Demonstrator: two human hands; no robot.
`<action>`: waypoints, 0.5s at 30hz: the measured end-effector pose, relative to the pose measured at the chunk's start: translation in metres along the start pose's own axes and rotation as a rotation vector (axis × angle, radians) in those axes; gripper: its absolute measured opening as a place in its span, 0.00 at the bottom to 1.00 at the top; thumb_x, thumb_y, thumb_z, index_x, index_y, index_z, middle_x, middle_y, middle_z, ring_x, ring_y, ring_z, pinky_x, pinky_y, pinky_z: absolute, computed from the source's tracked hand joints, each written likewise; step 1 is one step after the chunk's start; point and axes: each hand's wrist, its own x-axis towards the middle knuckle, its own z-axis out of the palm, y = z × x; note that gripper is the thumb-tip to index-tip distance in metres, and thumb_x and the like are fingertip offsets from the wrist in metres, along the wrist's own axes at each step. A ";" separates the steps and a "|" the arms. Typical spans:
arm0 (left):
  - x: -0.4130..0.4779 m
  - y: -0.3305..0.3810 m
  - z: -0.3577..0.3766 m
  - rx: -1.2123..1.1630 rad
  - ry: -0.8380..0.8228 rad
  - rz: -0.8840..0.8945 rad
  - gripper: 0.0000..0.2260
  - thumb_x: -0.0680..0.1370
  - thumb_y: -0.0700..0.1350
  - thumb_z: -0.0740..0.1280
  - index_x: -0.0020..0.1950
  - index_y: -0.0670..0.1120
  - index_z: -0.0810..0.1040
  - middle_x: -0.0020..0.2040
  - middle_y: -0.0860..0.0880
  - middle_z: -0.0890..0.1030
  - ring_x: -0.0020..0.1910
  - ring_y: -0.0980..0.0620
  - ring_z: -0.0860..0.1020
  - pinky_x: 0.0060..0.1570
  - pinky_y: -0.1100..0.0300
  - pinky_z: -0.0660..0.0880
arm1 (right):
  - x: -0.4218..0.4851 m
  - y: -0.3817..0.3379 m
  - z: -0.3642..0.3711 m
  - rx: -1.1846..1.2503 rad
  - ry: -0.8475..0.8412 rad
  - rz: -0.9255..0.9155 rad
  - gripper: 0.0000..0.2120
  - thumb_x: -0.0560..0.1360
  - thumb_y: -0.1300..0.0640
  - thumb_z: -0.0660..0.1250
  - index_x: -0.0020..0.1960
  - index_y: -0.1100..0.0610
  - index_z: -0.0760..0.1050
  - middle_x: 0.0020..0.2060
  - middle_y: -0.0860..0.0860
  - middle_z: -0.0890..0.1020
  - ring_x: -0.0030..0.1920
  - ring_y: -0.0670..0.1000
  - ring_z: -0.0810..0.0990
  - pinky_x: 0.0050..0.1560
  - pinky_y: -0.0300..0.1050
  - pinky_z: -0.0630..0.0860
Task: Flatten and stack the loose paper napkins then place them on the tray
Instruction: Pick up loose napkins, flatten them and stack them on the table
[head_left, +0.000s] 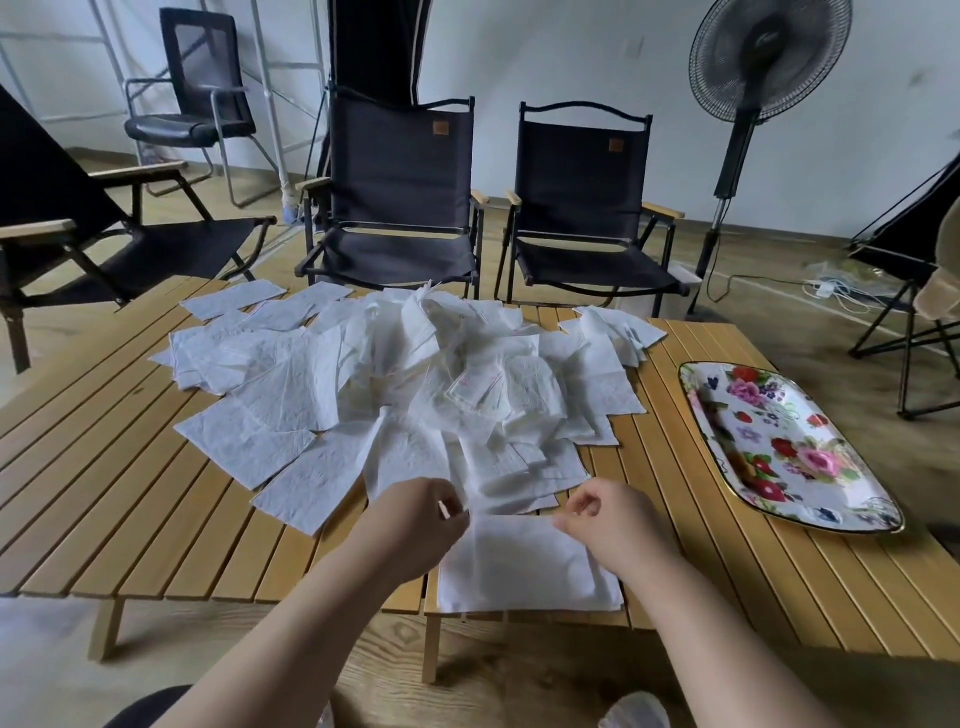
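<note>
Slatted wooden table (156, 467): heaped white paper napkins (415, 374) mid-table, one flat white napkin (519, 566) square to the near edge. Left hand (421, 525) and right hand (608, 519) pinch its far corners, hiding them.

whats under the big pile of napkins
The pile lies on the slatted table, whose slats show beside it. More napkins show beneath the top ones; anything else under them is covered.
</note>
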 end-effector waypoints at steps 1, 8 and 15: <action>0.001 -0.002 -0.003 0.015 0.031 -0.010 0.06 0.80 0.52 0.65 0.51 0.53 0.80 0.42 0.54 0.83 0.38 0.59 0.79 0.39 0.58 0.78 | 0.003 -0.003 0.002 -0.036 0.061 0.013 0.11 0.75 0.45 0.73 0.53 0.49 0.77 0.47 0.45 0.80 0.44 0.47 0.79 0.38 0.40 0.75; 0.007 -0.030 -0.034 -0.139 0.127 -0.056 0.06 0.81 0.49 0.64 0.47 0.53 0.79 0.43 0.55 0.83 0.39 0.55 0.80 0.37 0.60 0.75 | 0.029 -0.036 0.028 0.017 0.173 -0.184 0.20 0.77 0.57 0.70 0.68 0.46 0.75 0.65 0.45 0.74 0.64 0.49 0.72 0.59 0.46 0.75; 0.004 -0.050 -0.041 -0.186 0.162 -0.101 0.06 0.80 0.46 0.64 0.46 0.52 0.81 0.41 0.54 0.84 0.38 0.52 0.81 0.41 0.55 0.78 | 0.038 -0.056 0.048 0.084 0.211 -0.262 0.08 0.79 0.56 0.68 0.53 0.48 0.84 0.57 0.44 0.81 0.60 0.48 0.74 0.60 0.55 0.74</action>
